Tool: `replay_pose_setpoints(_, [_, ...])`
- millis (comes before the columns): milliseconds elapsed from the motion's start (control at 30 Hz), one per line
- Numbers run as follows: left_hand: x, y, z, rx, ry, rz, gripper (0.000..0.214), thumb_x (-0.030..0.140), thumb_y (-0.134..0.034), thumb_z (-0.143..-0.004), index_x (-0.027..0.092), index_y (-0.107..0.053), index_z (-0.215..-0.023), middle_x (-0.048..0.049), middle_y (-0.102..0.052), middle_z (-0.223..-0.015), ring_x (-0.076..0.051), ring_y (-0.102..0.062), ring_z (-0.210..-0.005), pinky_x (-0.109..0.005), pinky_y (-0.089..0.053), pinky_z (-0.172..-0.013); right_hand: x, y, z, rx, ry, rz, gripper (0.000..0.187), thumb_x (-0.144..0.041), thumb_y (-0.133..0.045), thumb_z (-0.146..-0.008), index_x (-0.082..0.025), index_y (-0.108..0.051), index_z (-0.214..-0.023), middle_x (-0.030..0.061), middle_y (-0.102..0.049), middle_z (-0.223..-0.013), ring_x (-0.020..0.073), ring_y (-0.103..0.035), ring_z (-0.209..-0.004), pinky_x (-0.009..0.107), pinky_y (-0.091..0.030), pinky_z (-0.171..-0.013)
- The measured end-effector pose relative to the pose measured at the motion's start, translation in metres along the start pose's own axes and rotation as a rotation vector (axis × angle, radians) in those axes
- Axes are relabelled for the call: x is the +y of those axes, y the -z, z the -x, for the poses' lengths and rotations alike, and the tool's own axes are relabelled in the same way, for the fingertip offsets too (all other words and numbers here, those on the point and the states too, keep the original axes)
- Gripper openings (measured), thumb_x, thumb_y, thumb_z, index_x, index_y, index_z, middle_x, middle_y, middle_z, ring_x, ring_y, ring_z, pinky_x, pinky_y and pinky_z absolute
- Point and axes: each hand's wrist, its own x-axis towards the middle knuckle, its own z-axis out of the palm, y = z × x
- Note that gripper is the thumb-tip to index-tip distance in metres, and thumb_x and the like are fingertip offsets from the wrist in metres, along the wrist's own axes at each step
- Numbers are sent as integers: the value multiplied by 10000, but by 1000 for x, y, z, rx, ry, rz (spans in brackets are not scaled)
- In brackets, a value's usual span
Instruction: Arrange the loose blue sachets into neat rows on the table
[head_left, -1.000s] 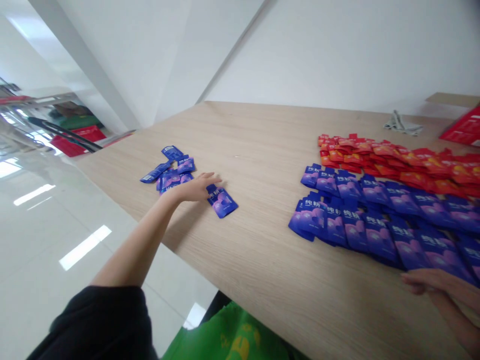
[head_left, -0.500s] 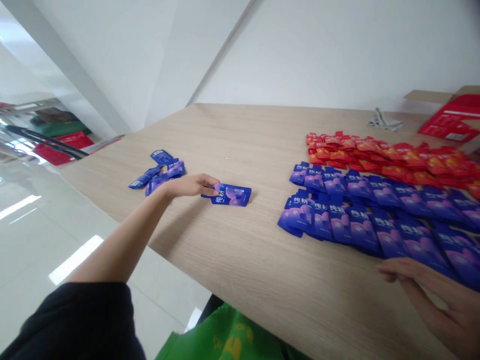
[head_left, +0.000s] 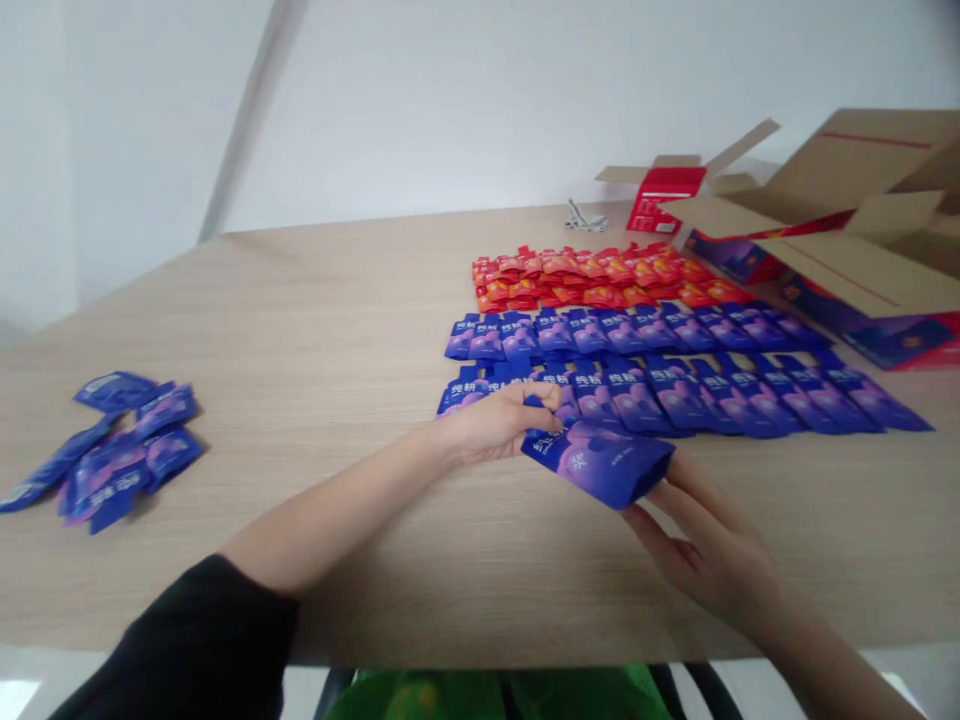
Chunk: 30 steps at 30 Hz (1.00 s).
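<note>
My left hand (head_left: pixel 502 425) pinches the narrow neck end of a blue pouch (head_left: pixel 600 460) printed with purple fruit and white characters. The pouch is held tilted above the table, its wide bottom end towards the right. At that bottom end, my right hand (head_left: pixel 705 540) has its thumb and fingers around the edge; some fingertips are hidden behind the pouch. Just beyond the hands lie two overlapping rows of matching blue pouches, a front row (head_left: pixel 682 395) and a back row (head_left: pixel 585 330).
A loose pile of blue pouches (head_left: pixel 142 450) lies at the left. Red pouches (head_left: pixel 585 280) lie in rows behind the blue ones. At the right stand a large open carton (head_left: pixel 862 270) and a smaller red box (head_left: pixel 664 195), with a crumpled grey cloth (head_left: pixel 585 217) beside it.
My left hand has carried the blue pouch from near the left pile to the right, in front of the rows. My right hand has come to its bottom end. The view has turned right.
</note>
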Motion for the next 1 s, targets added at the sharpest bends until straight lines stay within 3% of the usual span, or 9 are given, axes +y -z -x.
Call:
replay_pose_setpoints(100, [-8,-22,-36,-37,27,-17,315,57,-673,-667,174,-380,-662,75,-449,-597,-28,-494,-489,-129,-423,-472,14,18,18,201,-115,50,505,-187,-665,-877,-213,-477,-1345,95,-610,-1114,235,-630,-991,342,-590,-800])
replay_pose_setpoints(167, [-13,-32,-57,-58,35,-31,299,61,-665,-665,172,-387,-665,77,-453,-587,-36,-516,-488,-135,-432,-466,22,29,26,255,-163,89,564,-211,-694,-859,-220,-452,-1368,96,-597,-1084,236,-626,-963,343,-597,-759])
replay_pose_setpoints(367, [-21,-55,-104,-142,99,-106,249,93,-650,-675,175,-417,-706,70,-488,-600,-58,-539,-471,-165,-468,-439,44,62,41,259,-266,206,522,-206,-705,-846,-307,-518,-1323,96,-541,-1211,266,-588,-1062,388,-583,-792])
replay_pose_setpoints(567, [-31,-78,-125,-119,127,-183,256,98,-619,-676,189,-379,-680,67,-431,-582,-61,-490,-478,-182,-438,-460,64,84,53,94,-146,32,510,-3,-521,-866,-249,-560,-1311,70,-661,-1161,234,-642,-1060,390,-579,-861])
replay_pose_setpoints(633, [-31,-82,-129,-50,31,-355,197,156,-593,-741,190,-404,-699,53,-440,-612,-76,-495,-536,-206,-446,-521,68,90,58,79,-138,24,531,23,-508,-862,-244,-566,-1318,53,-674,-1174,213,-659,-1050,355,-589,-874])
replay_pose_setpoints(700, [-30,-83,-135,40,-157,-640,100,238,-526,-846,189,-467,-780,17,-514,-706,-117,-542,-665,-262,-484,-650,75,96,63,116,-155,67,528,21,-525,-864,-264,-588,-1305,22,-681,-1177,194,-678,-1011,331,-592,-888])
replay_pose_setpoints(833, [-33,-74,-148,150,-535,-1329,227,289,-456,-936,165,-531,-1110,-106,-570,-1135,-225,-516,-1098,-400,-419,-976,106,96,73,276,-291,271,500,-7,-588,-864,-312,-627,-1258,-34,-702,-1122,175,-703,-929,300,-600,-875])
replay_pose_setpoints(933, [-47,-63,-156,128,-542,-1693,367,313,-443,-957,139,-506,-1273,-157,-502,-1304,-280,-443,-1240,-456,-365,-1028,141,84,77,308,-247,313,455,-12,-596,-871,-265,-638,-1247,6,-698,-1135,188,-700,-948,306,-597,-891])
replay_pose_setpoints(1000, [-56,-57,-159,123,-503,-1827,403,333,-420,-971,151,-496,-1323,-157,-490,-1342,-301,-429,-1274,-475,-362,-1016,162,75,79,259,-185,263,424,-21,-564,-893,-227,-630,-1258,39,-675,-1187,196,-682,-1009,327,-577,-944])
